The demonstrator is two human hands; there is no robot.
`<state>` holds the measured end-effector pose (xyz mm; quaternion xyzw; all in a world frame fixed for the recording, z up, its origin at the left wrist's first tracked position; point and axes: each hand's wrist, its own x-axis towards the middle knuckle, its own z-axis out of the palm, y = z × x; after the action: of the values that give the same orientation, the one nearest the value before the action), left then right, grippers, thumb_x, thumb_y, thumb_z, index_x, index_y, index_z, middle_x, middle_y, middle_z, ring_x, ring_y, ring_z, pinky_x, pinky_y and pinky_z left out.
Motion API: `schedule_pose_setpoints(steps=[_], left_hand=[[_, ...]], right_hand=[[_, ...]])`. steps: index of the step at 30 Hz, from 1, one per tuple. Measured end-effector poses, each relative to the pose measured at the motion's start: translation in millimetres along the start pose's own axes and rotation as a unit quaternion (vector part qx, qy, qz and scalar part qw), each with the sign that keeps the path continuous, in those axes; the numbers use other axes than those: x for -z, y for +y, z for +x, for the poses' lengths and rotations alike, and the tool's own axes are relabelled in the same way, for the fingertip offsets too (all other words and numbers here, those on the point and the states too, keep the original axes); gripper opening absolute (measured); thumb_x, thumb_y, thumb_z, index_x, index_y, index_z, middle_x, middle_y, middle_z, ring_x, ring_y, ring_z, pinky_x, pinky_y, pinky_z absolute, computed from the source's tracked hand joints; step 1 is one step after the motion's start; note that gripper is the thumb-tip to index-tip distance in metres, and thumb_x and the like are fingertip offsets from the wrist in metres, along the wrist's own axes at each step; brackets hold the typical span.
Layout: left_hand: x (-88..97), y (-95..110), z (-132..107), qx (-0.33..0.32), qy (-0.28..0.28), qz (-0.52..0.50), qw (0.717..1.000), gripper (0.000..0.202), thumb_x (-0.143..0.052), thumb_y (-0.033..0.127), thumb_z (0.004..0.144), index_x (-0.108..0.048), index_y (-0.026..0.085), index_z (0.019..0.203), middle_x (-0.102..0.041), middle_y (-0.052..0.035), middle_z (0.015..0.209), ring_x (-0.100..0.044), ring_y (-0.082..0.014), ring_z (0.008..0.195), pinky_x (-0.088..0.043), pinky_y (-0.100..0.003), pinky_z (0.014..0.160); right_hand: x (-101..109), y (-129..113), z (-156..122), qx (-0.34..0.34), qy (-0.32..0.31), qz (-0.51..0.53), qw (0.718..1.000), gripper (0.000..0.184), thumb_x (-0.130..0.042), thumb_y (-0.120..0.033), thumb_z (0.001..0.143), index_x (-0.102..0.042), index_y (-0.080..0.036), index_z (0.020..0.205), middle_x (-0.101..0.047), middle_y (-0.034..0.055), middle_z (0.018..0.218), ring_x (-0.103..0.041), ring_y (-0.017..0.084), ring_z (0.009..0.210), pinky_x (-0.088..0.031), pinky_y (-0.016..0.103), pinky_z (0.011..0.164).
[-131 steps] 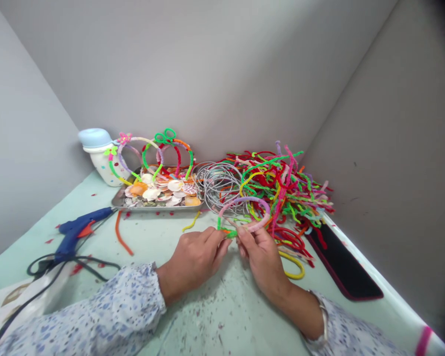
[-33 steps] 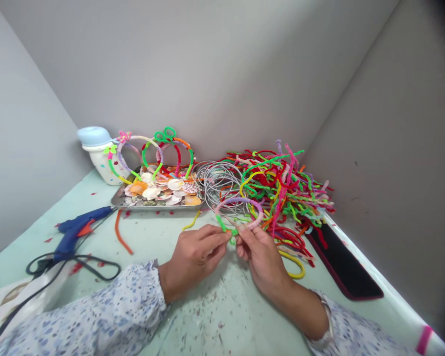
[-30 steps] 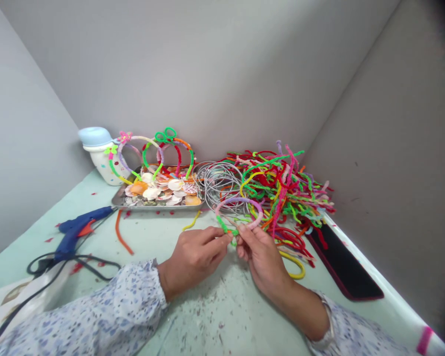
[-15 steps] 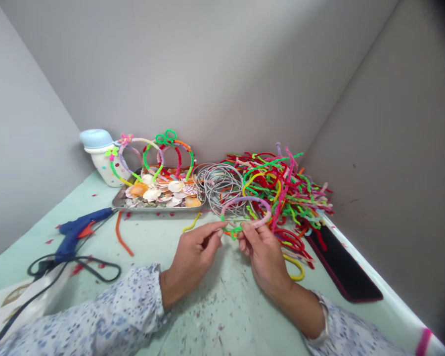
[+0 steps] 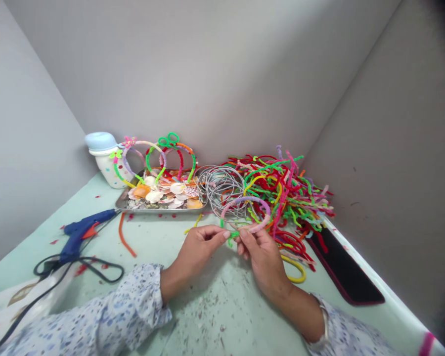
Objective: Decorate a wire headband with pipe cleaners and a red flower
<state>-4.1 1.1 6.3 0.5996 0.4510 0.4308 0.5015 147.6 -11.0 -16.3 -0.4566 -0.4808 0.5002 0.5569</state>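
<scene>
Between my hands is a headband wrapped in purple, pink and green pipe cleaner, its arch pointing away from me. A short curled green pipe cleaner hangs at its near side, between my fingertips. My left hand pinches the green pipe cleaner with thumb and forefinger. My right hand is closed on the headband's pink part, its thumb close to the green twist. The fingers partly hide where the green piece meets the band.
Behind stand a tray of shells, finished headbands, a white jar, wire hoops and a heap of pipe cleaners. A blue glue gun with its cord lies left; a black flat case lies right.
My left fingers have moved slightly down and now press on the green pipe cleaner near the right thumb. The headband stays in almost the same place; the view has shifted a little.
</scene>
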Motion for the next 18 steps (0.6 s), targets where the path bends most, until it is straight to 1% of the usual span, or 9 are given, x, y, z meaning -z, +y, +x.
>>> schedule_pose_setpoints(steps=[3,6,9,12,15,17,18], left_hand=[[-1.9,0,-1,-0.01,0.004,0.007,1.0,0.021,-0.06,0.03,0.081,-0.071,0.014,0.075,-0.07,-0.0039,0.072,-0.061,-0.0148,0.067,-0.047,-0.026,0.066],[-4.8,1,-3,-0.032,0.018,0.029,0.999,0.018,-0.06,0.027,0.081,-0.069,0.013,0.075,-0.069,-0.0034,0.071,-0.06,-0.0139,0.066,-0.047,-0.025,0.064],[-6.6,-1,-5,-0.092,0.037,0.088,0.991,0.016,-0.057,0.024,0.083,-0.068,0.015,0.075,-0.068,-0.0023,0.07,-0.06,-0.0133,0.065,-0.047,-0.024,0.063],[-5.5,-5,-6,-0.179,0.054,0.194,0.963,0.015,-0.055,0.022,0.085,-0.068,0.017,0.08,-0.066,-0.0015,0.071,-0.058,-0.0122,0.065,-0.045,-0.023,0.062],[-2.7,-10,-5,-0.256,0.063,0.303,0.916,0.016,-0.053,0.024,0.087,-0.067,0.017,0.085,-0.062,-0.0012,0.07,-0.054,-0.0111,0.062,-0.042,-0.022,0.059],[-1.5,-13,-4,-0.294,0.065,0.35,0.887,0.017,-0.051,0.025,0.088,-0.066,0.017,0.087,-0.061,-0.0014,0.069,-0.053,-0.0109,0.06,-0.041,-0.022,0.057],[-1.3,-13,-4,-0.303,0.067,0.362,0.879,0.017,-0.05,0.025,0.089,-0.065,0.017,0.087,-0.061,-0.0015,0.069,-0.053,-0.0109,0.06,-0.041,-0.022,0.056]], right_hand=[[0,0,-1,0.004,0.001,0.007,1.0,0.025,-0.057,-0.042,0.085,-0.057,-0.018,0.078,-0.058,-0.0018,0.062,-0.049,0.01,0.053,-0.038,0.022,0.05],[-1,1,-2,0.0,0.0,0.017,1.0,0.026,-0.057,-0.043,0.085,-0.056,-0.018,0.077,-0.057,-0.0023,0.06,-0.048,0.01,0.052,-0.038,0.022,0.051],[-1,3,-2,-0.01,0.0,0.039,0.999,0.027,-0.058,-0.043,0.084,-0.055,-0.018,0.076,-0.056,-0.0028,0.058,-0.047,0.01,0.051,-0.037,0.022,0.05],[-1,6,-1,-0.018,0.005,0.067,0.998,0.025,-0.059,-0.043,0.084,-0.054,-0.019,0.076,-0.056,-0.0029,0.058,-0.047,0.009,0.051,-0.037,0.021,0.049],[-2,9,-1,-0.029,0.01,0.094,0.995,0.023,-0.061,-0.041,0.083,-0.055,-0.019,0.078,-0.057,-0.0025,0.06,-0.047,0.01,0.051,-0.037,0.021,0.049],[-2,10,0,-0.035,0.015,0.106,0.994,0.024,-0.062,-0.041,0.081,-0.055,-0.019,0.078,-0.057,-0.0022,0.059,-0.048,0.01,0.051,-0.037,0.021,0.048],[-2,10,0,-0.038,0.018,0.108,0.993,0.024,-0.063,-0.042,0.08,-0.056,-0.019,0.078,-0.057,-0.002,0.059,-0.048,0.01,0.051,-0.037,0.021,0.048]])
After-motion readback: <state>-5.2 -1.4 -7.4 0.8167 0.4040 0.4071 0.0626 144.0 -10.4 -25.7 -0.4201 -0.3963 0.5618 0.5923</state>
